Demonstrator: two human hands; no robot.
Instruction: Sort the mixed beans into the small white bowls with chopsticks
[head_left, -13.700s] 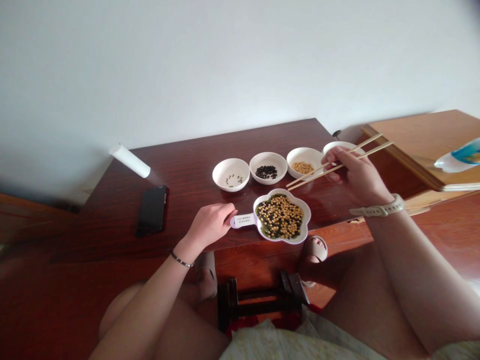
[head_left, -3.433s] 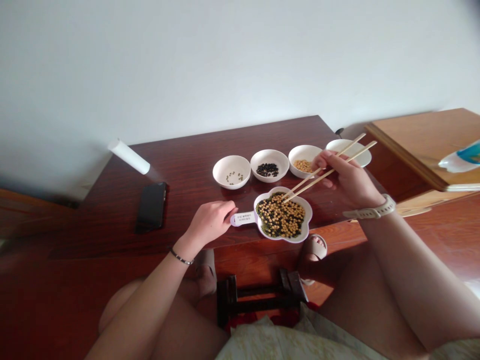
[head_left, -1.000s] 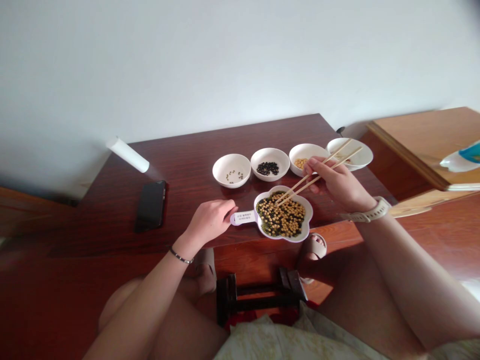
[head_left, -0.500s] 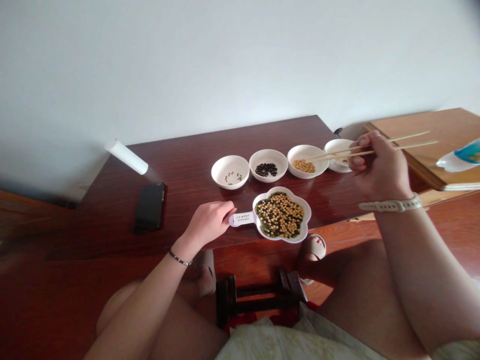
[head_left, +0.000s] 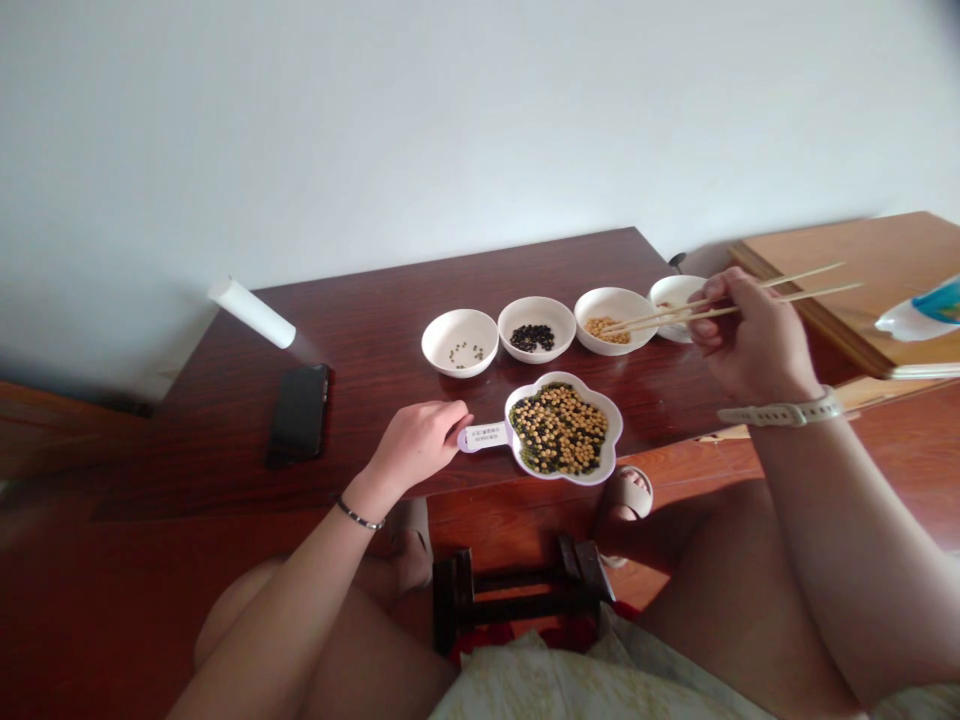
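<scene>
While a pair of wooden chopsticks (head_left: 652, 313) is being held in a narrow pinch by the right hand (head_left: 754, 335), their tips are being kept above the third white bowl (head_left: 615, 298), where yellow soybeans (head_left: 606, 332) are being held; whether a bean is caught between the tips cannot be told. The left hand (head_left: 418, 443) is being rested, loosely curled, at the handle (head_left: 486, 436) of a flower-shaped white dish (head_left: 616, 425), though whether the handle is being gripped cannot be told. That dish, filled with soybeans and dark beans (head_left: 559, 430), is being kept near the edge of the table (head_left: 525, 260) – just below the row of bowls. A few small green beans are being held in the first bowl (head_left: 431, 345), black beans in the second bowl (head_left: 536, 310), and a fourth bowl (head_left: 679, 290) is being partly hidden by the chopsticks. A black smartphone (head_left: 298, 415) is being left well to the left, near a white tube (head_left: 253, 313).
</scene>
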